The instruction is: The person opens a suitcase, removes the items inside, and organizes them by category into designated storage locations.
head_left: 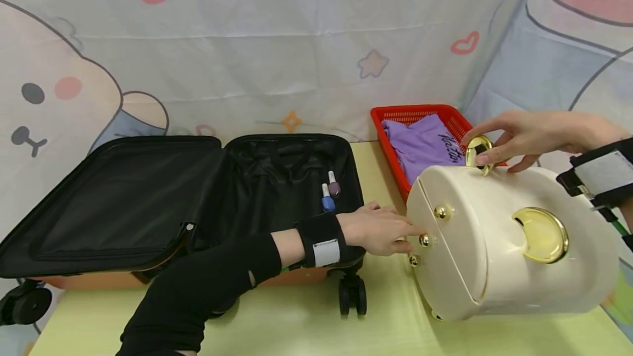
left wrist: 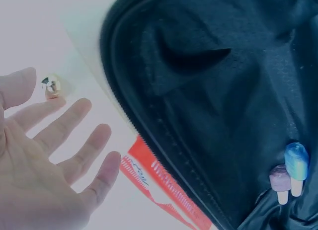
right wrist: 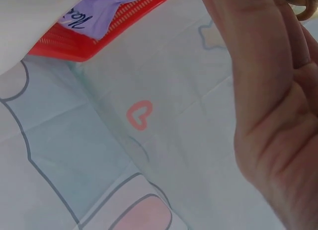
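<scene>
A cream storage box (head_left: 514,235) with round gold knobs and a gold ring handle (head_left: 478,153) stands at the right in the head view. My left hand (head_left: 378,229) reaches to its front face, index fingertip right at the middle knob (head_left: 425,240). In the left wrist view the left hand (left wrist: 54,155) has its fingers spread and the thumb apart from the gold knob (left wrist: 51,86). On top of the box, my right hand (head_left: 536,136) grips the ring handle between thumb and fingers. The right wrist view shows only part of the right hand (right wrist: 268,91).
An open black-lined suitcase (head_left: 123,207) lies at the left. Inside it are a blue nail polish bottle (head_left: 328,202) and a purple one (head_left: 334,187). Behind the box, a red basket (head_left: 388,144) holds folded purple cloth (head_left: 420,147). A suitcase wheel (head_left: 353,294) projects near the box.
</scene>
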`<state>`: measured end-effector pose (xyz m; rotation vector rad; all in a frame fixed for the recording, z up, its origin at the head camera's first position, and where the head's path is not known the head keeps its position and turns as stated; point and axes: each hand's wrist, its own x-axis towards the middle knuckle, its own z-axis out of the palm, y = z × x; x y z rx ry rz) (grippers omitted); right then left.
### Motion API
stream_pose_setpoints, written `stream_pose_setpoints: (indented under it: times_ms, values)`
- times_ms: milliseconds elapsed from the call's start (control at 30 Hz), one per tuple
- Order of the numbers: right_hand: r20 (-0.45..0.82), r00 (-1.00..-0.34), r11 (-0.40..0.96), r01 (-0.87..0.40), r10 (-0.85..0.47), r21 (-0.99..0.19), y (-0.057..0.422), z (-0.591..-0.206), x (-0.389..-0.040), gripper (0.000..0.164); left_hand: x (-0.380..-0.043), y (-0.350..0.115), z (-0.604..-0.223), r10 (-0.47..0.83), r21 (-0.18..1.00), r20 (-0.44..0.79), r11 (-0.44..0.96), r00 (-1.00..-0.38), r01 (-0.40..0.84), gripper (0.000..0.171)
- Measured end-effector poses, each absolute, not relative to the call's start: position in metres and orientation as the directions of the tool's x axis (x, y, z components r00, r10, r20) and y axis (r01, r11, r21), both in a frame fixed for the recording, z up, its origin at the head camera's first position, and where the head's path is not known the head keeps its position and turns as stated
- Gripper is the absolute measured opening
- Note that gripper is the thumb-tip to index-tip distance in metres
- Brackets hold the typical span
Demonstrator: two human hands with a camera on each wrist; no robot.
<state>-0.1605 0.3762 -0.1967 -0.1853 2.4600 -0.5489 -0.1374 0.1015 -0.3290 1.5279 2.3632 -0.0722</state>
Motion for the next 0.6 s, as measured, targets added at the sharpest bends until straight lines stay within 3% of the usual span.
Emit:
stream_pose_setpoints:
  times_ms: [167, 367, 600]
  values:
    - [-0.539, -0.806, 0.903, 0.012, -0.245, -0.429, 0.381, -0.197, -0.16, 0.07, -0.136, 0.107, -0.334, 0.88, 0.086, -0.289, 0.416, -0.377, 0.905, 0.053]
    - [-0.499, -0.829, 0.902, -0.014, -0.251, -0.431, 0.386, -0.198, -0.156, 0.07, -0.126, 0.132, -0.339, 0.883, 0.147, -0.137, 0.466, -0.449, 0.872, 0.019]
    - [-0.494, -0.83, 0.897, -0.016, -0.258, -0.442, 0.383, -0.2, -0.154, 0.071, -0.126, 0.139, -0.344, 0.846, 0.238, -0.069, 0.529, -0.529, 0.814, 0.023]
